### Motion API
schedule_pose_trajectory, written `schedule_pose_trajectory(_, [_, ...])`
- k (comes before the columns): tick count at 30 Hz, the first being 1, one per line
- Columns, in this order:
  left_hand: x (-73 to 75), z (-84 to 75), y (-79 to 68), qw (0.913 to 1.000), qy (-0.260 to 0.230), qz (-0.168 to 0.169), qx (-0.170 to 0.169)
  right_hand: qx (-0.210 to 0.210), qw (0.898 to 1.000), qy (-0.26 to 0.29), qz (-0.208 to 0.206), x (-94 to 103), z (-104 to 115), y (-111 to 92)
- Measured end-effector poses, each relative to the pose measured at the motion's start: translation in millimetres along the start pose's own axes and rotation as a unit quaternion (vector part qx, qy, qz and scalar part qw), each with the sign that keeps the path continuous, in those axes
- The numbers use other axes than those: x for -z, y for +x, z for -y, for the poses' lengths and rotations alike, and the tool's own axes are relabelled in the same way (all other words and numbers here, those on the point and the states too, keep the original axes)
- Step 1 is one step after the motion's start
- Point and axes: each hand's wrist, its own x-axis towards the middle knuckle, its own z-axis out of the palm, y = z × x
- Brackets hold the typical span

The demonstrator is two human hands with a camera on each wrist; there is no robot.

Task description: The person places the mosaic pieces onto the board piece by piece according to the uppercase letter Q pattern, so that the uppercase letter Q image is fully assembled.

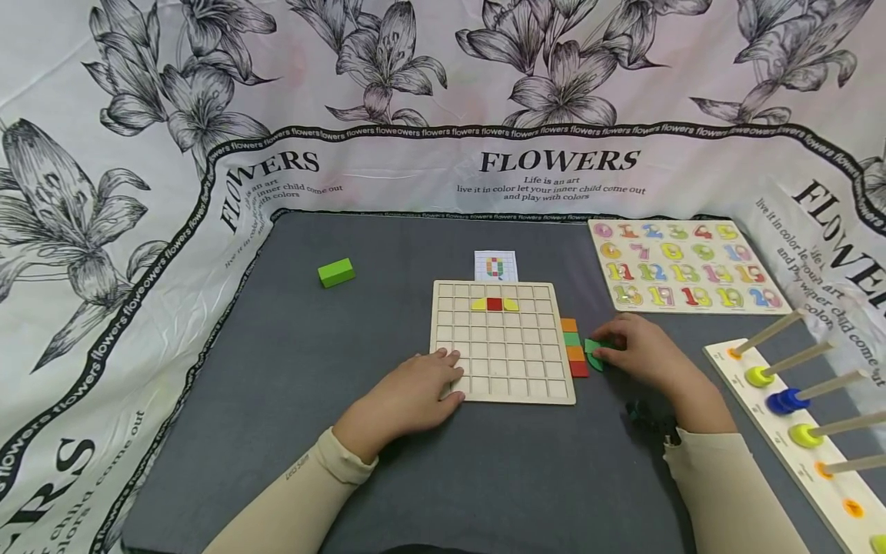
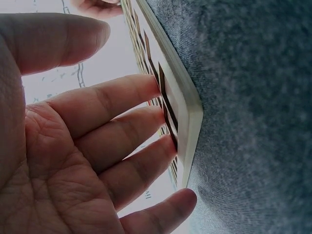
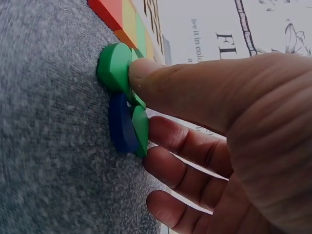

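From my remote station I see the right hand (image 1: 644, 350) beside the small pieces on the right of the grid board (image 1: 512, 369). In the right wrist view, a thick green rounded block (image 3: 114, 68) lies right at the tip of the thumb, and the other fingers curve loosely in, a gap between them and the thumb. A second green piece (image 3: 140, 126) sits at the fingertips, with a dark blue block (image 3: 122, 124) against it on the side away from the fingers. The thumb hides part of this grip, so I can't tell whether it has really closed on a piece.

The left hand (image 1: 418, 392) has its fingers extended and thumb apart, fingertips resting on the board's near left corner; that grip holds nothing.

Between the board and the green pieces I see a column of orange, green and red squares (image 1: 577, 354). On the board, a red square (image 1: 494, 304) lies between two yellow pieces (image 1: 511, 305), and a pattern card (image 1: 495, 267) lies on the worktop (image 1: 311, 346) at the far edge.
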Motion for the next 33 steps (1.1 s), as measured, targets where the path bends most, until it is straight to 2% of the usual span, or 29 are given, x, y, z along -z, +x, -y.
schedule_pose_trajectory(26, [-3.0,1.8,-0.5,1.0,0.001,-0.007,0.003,-0.027,0.999,0.031,-0.018,1.9,12.9,-3.3])
schedule_pose_trajectory(30, [-3.7,1.7,0.2,1.0,0.003,-0.004,0.003,-0.022,0.998,0.035,-0.039,7.9,23.4,0.2])
schedule_pose_trajectory(33, [-2.8,1.5,0.0,1.0,-0.001,-0.002,0.002,-0.007,0.998,0.044,-0.053,10.3,38.8,10.8])
